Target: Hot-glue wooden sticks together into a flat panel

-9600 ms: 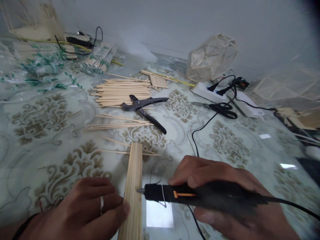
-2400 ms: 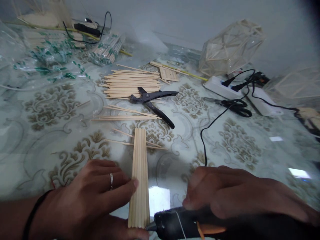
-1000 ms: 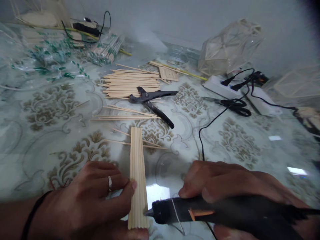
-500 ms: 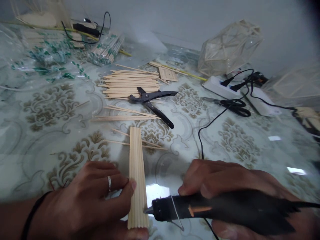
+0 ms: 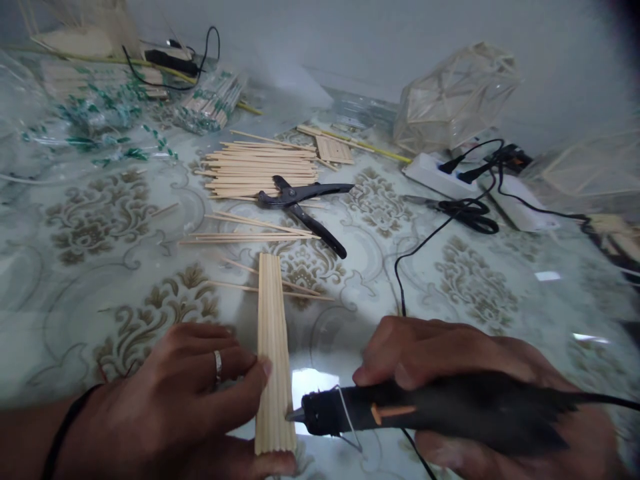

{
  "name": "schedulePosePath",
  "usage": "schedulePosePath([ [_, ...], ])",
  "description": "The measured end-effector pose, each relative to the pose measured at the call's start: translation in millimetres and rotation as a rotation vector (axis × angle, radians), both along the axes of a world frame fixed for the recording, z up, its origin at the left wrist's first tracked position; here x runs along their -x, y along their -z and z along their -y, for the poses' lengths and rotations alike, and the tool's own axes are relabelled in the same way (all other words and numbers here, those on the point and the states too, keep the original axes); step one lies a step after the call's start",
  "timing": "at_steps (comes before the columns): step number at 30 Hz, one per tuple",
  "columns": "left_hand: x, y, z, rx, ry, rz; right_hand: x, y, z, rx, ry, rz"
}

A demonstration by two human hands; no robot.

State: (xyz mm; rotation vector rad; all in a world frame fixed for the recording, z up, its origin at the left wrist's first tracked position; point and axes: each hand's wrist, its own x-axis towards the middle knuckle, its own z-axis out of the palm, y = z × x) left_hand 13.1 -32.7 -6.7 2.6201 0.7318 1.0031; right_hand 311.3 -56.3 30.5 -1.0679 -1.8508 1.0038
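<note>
A narrow panel of wooden sticks (image 5: 273, 347) lies side by side in one strip, pointing away from me. My left hand (image 5: 200, 393), with a ring and a dark wristband, grips its near part, thumb and finger at the left edge and another finger under the near end. In my right hand (image 5: 465, 373) is a black hot glue gun (image 5: 430, 410), lying on its side with its metal nozzle at the strip's right edge. Whether glue is coming out is too small to tell. Several loose sticks (image 5: 255, 233) lie just beyond the strip.
Black-handled cutters (image 5: 300, 200) rest against a pile of sticks (image 5: 265, 163). Scissors (image 5: 460, 210) lie near a white power strip (image 5: 440, 173) with plugged cords. A stick-frame structure (image 5: 455, 100) stands at the back right. Wrapped stick bundles (image 5: 210, 100) and plastic wrappers (image 5: 100, 127) are back left.
The glue gun's nozzle has shifted slightly away from me along the strip's right edge, with my right hand. My left hand keeps its hold on the strip.
</note>
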Motion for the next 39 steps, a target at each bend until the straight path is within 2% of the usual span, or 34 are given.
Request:
schedulePosePath([
  [2, -1, 0.9, 1, 0.020, 0.002, -0.001, -1, 1.0, 3, 0.032, 0.046, -0.011],
  [6, 0, 3.2, 3, 0.066, -0.038, 0.032, -4, 4.2, 4, 0.009, -0.028, -0.079],
  [11, 2, 4.4, 4, 0.139, -0.117, 0.016, -3, 1.9, 2, 0.073, 0.016, -0.100],
  [15, 2, 5.7, 0, 0.213, -0.109, 0.049, -3, -0.2, -2, 0.087, -0.001, -0.070],
  [21, 1, 7.3, -1, 0.154, -0.120, 0.046, 0, 2.5, -1, 0.138, 0.009, -0.155],
  [24, -2, 5.4, -3, 0.111, -0.077, 0.067, 2, 2.5, 2, 0.144, 0.059, -0.206],
  [29, 1, 2.7, -6, 0.054, 0.001, 0.046, 0, -0.2, 3, 0.089, 0.053, -0.155],
  [34, 11, 6.4, -1, 0.030, -0.036, 0.013, -2, -1.9, 3, -0.010, 0.000, -0.121],
  [39, 13, 10.5, 1, 0.041, -0.003, 0.025, -3, -0.5, 1, -0.041, -0.035, -0.084],
])
